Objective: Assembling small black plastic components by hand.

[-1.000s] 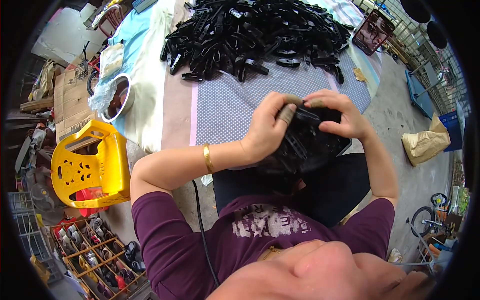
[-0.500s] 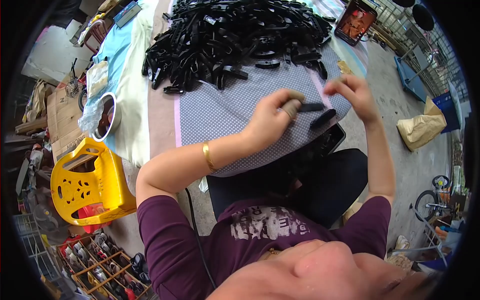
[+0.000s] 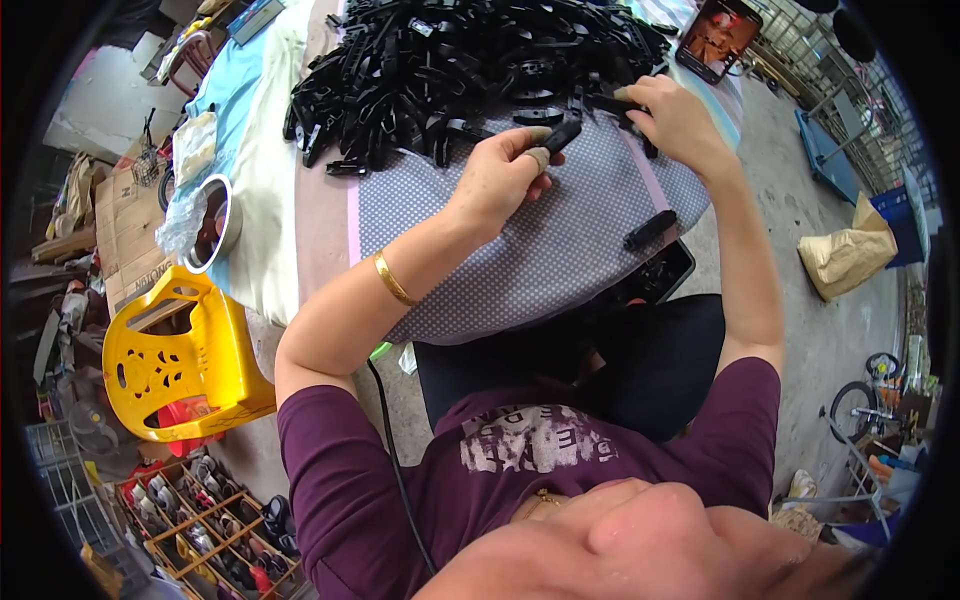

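A large heap of narrow black plastic pieces (image 3: 420, 80) covers the far part of the table, their exact kind too small to tell. My left hand (image 3: 500, 178) pinches one black plastic piece (image 3: 564, 134) just in front of the heap. At the heap's right edge, my right hand (image 3: 676, 116) has its thumb and fingers closed round another black piece (image 3: 610, 102). A separate black piece (image 3: 650, 230) lies near the table's right front edge. Beneath both hands spreads a grey dotted cloth (image 3: 470, 270).
A phone (image 3: 718, 40) stands at the far right of the table. Below the front edge, by my knees, is a black tray (image 3: 668, 272). To the left are a metal bowl (image 3: 232, 225) and a yellow plastic chair (image 3: 225, 350); a paper bag (image 3: 845, 255) sits on the floor at right.
My left hand has moved away from me and left with its black piece. My right hand has reached forward to the heap and taken hold of a piece there.
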Available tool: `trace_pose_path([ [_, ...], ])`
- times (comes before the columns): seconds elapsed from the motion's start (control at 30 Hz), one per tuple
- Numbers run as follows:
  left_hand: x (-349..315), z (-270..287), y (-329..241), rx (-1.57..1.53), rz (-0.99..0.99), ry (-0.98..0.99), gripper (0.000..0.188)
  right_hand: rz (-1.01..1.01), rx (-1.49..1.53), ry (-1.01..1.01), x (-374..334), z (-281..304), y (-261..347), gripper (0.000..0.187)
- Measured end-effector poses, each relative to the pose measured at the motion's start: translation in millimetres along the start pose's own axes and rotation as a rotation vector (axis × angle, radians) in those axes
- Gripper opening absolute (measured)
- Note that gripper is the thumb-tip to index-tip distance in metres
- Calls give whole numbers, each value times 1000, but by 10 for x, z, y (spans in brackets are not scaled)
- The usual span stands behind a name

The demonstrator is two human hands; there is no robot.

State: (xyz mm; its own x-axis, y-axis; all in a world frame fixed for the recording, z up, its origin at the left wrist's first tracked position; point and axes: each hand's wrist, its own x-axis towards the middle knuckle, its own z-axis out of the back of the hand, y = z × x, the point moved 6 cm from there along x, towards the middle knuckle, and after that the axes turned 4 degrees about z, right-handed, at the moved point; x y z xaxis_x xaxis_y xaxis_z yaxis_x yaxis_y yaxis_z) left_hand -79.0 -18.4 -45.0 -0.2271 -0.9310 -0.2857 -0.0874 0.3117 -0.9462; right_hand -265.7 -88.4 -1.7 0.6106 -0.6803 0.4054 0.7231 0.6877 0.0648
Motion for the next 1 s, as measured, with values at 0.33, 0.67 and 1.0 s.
trace_pose_path([
  [0.33, 52, -20, 88, 29, 38, 44, 34, -88, 380, -221, -33, 128, -81, 27],
  [0.67, 27, -21, 81, 38, 33, 29, 32, -330, 175, 253, -200, 133, -47, 40],
  [1.0, 2, -137, 175, -353, 137, 246, 26, 23, 965, -28, -126, -19, 611, 32],
])
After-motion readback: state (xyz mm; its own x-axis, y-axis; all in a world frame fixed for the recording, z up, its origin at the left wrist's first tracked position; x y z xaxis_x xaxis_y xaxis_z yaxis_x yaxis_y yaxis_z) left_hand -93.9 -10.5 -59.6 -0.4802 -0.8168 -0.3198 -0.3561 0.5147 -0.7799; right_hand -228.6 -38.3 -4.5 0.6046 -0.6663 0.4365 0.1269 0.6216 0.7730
